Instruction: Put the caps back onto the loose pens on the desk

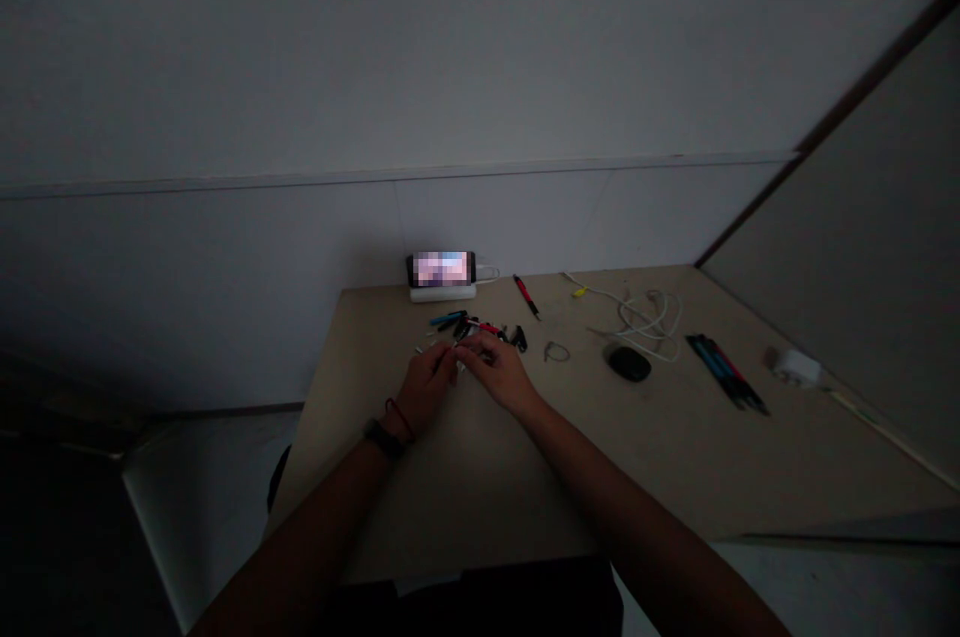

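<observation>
Both my hands meet at the far middle of a beige table (pixel 675 457). My left hand (pixel 427 383), with a watch and a red band at the wrist, is curled closed. My right hand (pixel 499 372) is closed too, its fingertips pinched against the left hand's. Between them sits a small thin part that I cannot make out in the dim light. Just beyond my fingers lies a heap of pen parts (pixel 480 329) in black, blue and red.
A phone (pixel 441 269) with a lit screen leans on a white block at the table's back edge. A red pen (pixel 526 296), a white cable (pixel 646 319), a black mouse (pixel 629 363), a row of pens (pixel 726 372) and a white charger (pixel 796 366) lie to the right.
</observation>
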### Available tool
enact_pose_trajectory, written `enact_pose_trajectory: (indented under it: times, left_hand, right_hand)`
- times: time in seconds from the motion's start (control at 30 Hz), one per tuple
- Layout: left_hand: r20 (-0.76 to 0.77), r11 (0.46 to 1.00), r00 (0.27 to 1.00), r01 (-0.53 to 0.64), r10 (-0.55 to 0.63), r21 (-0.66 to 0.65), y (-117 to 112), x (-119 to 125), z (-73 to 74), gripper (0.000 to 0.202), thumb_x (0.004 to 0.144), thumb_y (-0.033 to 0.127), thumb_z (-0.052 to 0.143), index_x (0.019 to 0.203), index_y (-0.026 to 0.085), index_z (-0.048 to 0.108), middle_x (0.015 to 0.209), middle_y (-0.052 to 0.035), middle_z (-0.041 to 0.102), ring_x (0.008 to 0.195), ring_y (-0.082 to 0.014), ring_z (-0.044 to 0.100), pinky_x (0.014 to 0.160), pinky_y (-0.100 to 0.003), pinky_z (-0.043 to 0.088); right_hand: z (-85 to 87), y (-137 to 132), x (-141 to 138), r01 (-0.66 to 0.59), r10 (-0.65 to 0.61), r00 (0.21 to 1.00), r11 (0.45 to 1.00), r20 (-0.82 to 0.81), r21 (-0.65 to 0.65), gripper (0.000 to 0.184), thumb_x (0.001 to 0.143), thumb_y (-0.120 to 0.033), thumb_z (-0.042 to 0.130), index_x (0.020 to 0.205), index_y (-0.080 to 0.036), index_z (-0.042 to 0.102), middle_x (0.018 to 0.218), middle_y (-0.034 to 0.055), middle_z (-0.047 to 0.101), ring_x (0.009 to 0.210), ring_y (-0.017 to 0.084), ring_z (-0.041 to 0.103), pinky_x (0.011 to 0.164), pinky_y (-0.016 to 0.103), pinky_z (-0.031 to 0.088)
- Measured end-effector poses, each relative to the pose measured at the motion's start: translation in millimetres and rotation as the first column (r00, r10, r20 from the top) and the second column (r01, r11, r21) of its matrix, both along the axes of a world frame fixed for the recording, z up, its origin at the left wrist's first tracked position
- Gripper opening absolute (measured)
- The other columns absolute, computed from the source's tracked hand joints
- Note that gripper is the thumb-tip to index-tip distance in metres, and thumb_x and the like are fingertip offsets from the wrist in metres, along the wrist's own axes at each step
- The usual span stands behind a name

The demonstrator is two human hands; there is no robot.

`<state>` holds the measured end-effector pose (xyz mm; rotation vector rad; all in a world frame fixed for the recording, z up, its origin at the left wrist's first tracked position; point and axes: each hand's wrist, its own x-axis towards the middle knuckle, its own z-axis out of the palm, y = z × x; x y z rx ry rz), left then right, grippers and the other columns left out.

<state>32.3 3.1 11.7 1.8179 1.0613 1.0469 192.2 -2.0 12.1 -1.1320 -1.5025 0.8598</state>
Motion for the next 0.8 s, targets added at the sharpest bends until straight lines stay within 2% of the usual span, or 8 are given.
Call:
enact_pose_trajectory:
  times: [0.33, 0.57, 0.63, 0.7, 0.8]
  left_hand:
    - [-0.015, 1.000, 1.000, -0.007, 0.008, 0.012, 1, 0, -0.6, 0.044, 0.099, 0.049, 0.041, 0.069, 0.018, 0.054, 0.063, 0.0010, 0.055, 0.062, -0.0145, 0.051, 0.063, -0.027, 0.037]
    - [0.036, 1.000, 0.999, -0.016, 0.016, -0.015, 1, 0, 0.0, 0.048, 0.098, 0.053, 0.041, 0.071, 0.018, 0.057, 0.062, 0.0010, 0.055, 0.061, -0.0140, 0.052, 0.062, -0.027, 0.039]
    - [0.099, 0.997, 0.993, -0.059, 0.064, -0.052, 2, 0, 0.3, 0.047, 0.098, 0.056, 0.042, 0.078, 0.017, 0.061, 0.060, 0.0018, 0.054, 0.059, -0.0134, 0.051, 0.059, -0.026, 0.039]
    - [0.194, 0.988, 0.971, -0.119, 0.137, -0.101, 3, -1, 0.5, 0.047, 0.097, 0.058, 0.043, 0.087, 0.017, 0.063, 0.058, 0.0031, 0.051, 0.054, -0.0123, 0.048, 0.055, -0.025, 0.038]
    - [0.323, 0.967, 0.915, -0.200, 0.242, -0.158, 6, -3, 1.5, 0.050, 0.095, 0.062, 0.043, 0.089, 0.017, 0.062, 0.057, 0.0038, 0.048, 0.049, -0.0105, 0.043, 0.048, -0.023, 0.034]
  right_hand:
    - [0.0, 0, 0, 0.006, -0.006, 1.000, 1.000, 0.007, 0.014, 0.027, 0.085, -0.048, 0.067, 0.087, -0.021, 0.073, 0.082, 0.0042, 0.067, 0.077, 0.020, 0.061, 0.069, 0.031, 0.048]
    - [0.0, -1, -1, -0.003, 0.003, 1.000, 1.000, -0.009, -0.010, 0.028, 0.085, -0.047, 0.067, 0.091, -0.021, 0.074, 0.086, 0.0053, 0.069, 0.080, 0.020, 0.062, 0.073, 0.032, 0.050]
    - [1.8, 0, 1, 0.034, -0.034, 0.999, 0.999, -0.028, -0.004, 0.029, 0.084, -0.049, 0.066, 0.092, -0.021, 0.074, 0.089, 0.0058, 0.070, 0.080, 0.020, 0.062, 0.073, 0.032, 0.050]
    - [4.9, 3, 7, 0.121, -0.121, 0.989, 0.993, -0.080, -0.004, 0.033, 0.084, -0.052, 0.066, 0.091, -0.020, 0.073, 0.088, 0.0059, 0.070, 0.078, 0.019, 0.062, 0.070, 0.031, 0.050]
    - [10.8, 10, 21, 0.282, -0.283, 0.932, 0.959, -0.225, -0.036, 0.039, 0.084, -0.056, 0.063, 0.088, -0.019, 0.070, 0.075, 0.0027, 0.065, 0.066, 0.016, 0.059, 0.062, 0.029, 0.048]
